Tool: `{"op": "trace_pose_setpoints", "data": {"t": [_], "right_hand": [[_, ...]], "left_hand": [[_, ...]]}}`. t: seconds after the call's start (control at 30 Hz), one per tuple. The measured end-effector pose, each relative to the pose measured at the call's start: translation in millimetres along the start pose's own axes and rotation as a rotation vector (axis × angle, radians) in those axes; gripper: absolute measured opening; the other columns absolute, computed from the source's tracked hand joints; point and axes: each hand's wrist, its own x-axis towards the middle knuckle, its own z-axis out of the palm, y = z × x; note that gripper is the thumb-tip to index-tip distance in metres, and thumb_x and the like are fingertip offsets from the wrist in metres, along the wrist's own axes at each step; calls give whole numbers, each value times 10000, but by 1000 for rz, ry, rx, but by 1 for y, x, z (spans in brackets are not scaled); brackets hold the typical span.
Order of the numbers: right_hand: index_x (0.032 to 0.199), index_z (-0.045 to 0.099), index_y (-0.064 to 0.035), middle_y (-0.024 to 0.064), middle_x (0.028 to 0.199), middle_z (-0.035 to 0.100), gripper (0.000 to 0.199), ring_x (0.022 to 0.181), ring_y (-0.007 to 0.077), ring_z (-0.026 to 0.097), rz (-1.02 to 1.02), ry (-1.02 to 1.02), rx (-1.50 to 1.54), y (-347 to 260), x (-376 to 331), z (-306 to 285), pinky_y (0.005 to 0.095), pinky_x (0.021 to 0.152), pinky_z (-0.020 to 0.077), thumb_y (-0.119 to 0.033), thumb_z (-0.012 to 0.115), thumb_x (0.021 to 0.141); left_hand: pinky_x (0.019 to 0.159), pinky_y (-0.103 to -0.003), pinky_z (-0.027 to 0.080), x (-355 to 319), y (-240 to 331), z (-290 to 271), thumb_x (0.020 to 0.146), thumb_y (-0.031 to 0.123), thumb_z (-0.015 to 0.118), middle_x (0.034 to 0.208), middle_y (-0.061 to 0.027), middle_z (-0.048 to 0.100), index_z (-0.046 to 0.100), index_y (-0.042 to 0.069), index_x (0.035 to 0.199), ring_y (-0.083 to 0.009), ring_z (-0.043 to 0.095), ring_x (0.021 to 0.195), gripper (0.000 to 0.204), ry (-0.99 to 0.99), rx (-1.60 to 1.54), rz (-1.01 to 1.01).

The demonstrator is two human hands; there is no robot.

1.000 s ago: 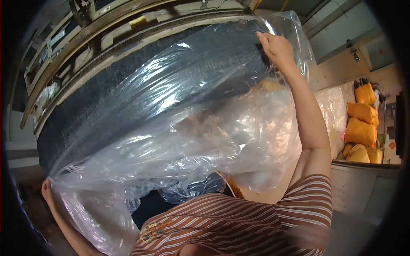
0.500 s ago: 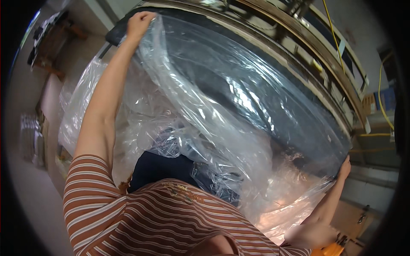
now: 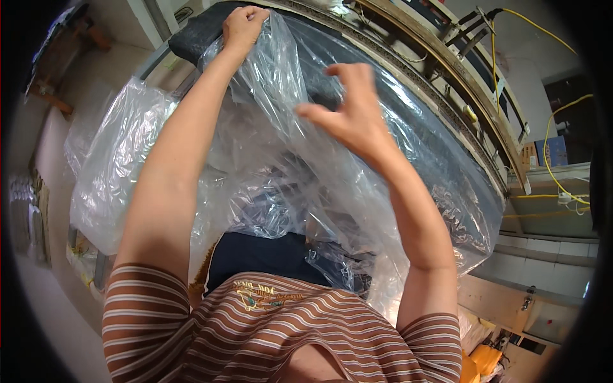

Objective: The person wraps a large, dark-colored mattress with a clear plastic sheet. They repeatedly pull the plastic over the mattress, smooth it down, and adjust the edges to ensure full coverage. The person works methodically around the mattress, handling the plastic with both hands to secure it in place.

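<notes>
A large clear plastic sheet (image 3: 281, 83) drapes in loose folds from the far edge of the work surface down toward my body. My left hand (image 3: 246, 29) is closed on a gathered fold of it at the far left. Over the middle of the sheet hovers my right hand (image 3: 354, 108), thumb and fingers spread and holding nothing; it is slightly blurred. Under the plastic lies a dark, flat material (image 3: 198, 35), bare at its far left corner. Whether the right fingertips touch the plastic I cannot tell.
A long wooden-edged machine frame (image 3: 447, 70) runs along the far side. Yellow cable (image 3: 549, 147) hangs at the right, near a blue box (image 3: 557, 150). More crumpled plastic (image 3: 121, 166) hangs at the left. An orange object (image 3: 485, 360) sits low on the right.
My right hand has let go of the sheet's far right edge and swung left over its middle. My left hand, still gripping, has shifted slightly right, gathering the plastic.
</notes>
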Motion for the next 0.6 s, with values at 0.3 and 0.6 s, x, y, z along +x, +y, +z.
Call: {"op": "trace_pose_setpoints", "data": {"t": [0.3, 0.6], "right_hand": [[1035, 551, -78, -30, 742, 525, 290, 559, 28, 424, 813, -290, 909, 26, 11, -55, 186, 497, 326, -344, 548, 921], [840, 576, -80, 24, 746, 657, 220, 604, 98, 577, -532, 16, 1546, -15, -161, -254, 242, 554, 430, -188, 743, 746]], "left_hand": [[716, -337, 460, -1, -3, 2, 770, 354, 700, 820, -95, 628, 722, 96, 873, -242, 605, 777, 278, -2, -79, -17], [751, -264, 452, 19, -24, 13, 833, 362, 670, 899, -43, 690, 711, 70, 989, -119, 595, 811, 334, -171, -20, 4]]}}
